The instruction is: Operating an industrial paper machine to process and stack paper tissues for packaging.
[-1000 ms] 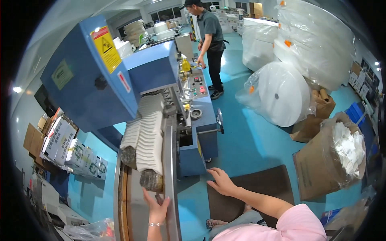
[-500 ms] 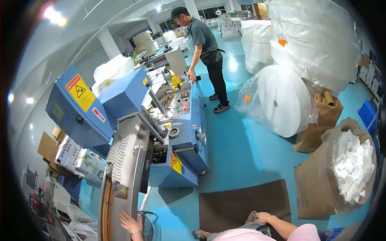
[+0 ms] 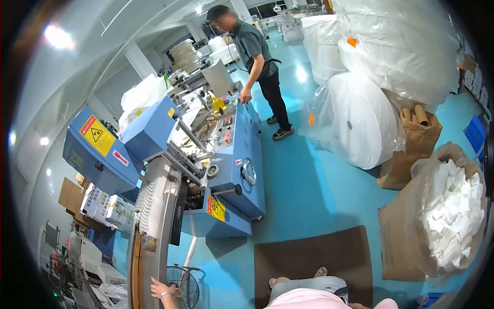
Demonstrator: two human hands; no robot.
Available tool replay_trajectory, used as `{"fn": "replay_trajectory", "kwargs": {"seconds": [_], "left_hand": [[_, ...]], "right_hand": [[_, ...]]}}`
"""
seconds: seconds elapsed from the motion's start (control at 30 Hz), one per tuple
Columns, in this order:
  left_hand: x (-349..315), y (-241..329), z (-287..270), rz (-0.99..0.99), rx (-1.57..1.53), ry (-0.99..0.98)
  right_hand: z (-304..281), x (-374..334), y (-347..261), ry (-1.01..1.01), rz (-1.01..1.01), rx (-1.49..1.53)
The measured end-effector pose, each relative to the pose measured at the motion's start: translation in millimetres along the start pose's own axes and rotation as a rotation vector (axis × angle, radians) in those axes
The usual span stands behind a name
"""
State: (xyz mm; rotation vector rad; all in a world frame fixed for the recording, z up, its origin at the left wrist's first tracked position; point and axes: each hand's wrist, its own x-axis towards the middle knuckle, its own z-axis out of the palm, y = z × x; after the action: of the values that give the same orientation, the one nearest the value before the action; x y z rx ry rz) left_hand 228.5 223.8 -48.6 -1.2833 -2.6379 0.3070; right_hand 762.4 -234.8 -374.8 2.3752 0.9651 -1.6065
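My left hand point(image 3: 163, 290) lies at the edge of a long metal chute point(image 3: 158, 268), fingers stretched out and holding nothing. A bracelet is on its wrist. Farther up the chute stands a row of white, thin stacked pieces point(image 3: 151, 198), leading into a blue machine point(image 3: 234, 175). At the lower edge, only a strip of skin of my right arm point(image 3: 356, 306) shows beside my pink top; its fingers are hidden.
A co-worker point(image 3: 257, 59) stands at the machine's far end, one hand by its edge. A black wire fan point(image 3: 186, 288) is beside the chute. A brown mat point(image 3: 314, 252) lies underfoot. To the right are wrapped white rolls point(image 3: 355, 121) and a carton of white scraps point(image 3: 406, 242).
My left hand has shifted slightly down along the chute's edge. My right forearm and hand have drawn back almost out of view. The co-worker's head has turned and the view has shifted a little.
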Motion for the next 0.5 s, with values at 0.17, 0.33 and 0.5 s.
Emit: {"fn": "replay_trajectory", "kwargs": {"seconds": [0.17,0.33,0.5], "left_hand": [[-2.8,5.0,6.9,0.03,0.012,0.12],[4.5,-3.7,16.9,0.007,0.019,0.15],[12.0,-2.3,21.1,-0.017,0.02,0.186]], "right_hand": [[-2.0,-6.2,27.9,-0.039,0.002,-0.006],[-7.9,-10.6,44.3,-0.075,-0.012,-0.023],[-27.0,-12.1,63.2,-0.112,-0.024,-0.071]]}}
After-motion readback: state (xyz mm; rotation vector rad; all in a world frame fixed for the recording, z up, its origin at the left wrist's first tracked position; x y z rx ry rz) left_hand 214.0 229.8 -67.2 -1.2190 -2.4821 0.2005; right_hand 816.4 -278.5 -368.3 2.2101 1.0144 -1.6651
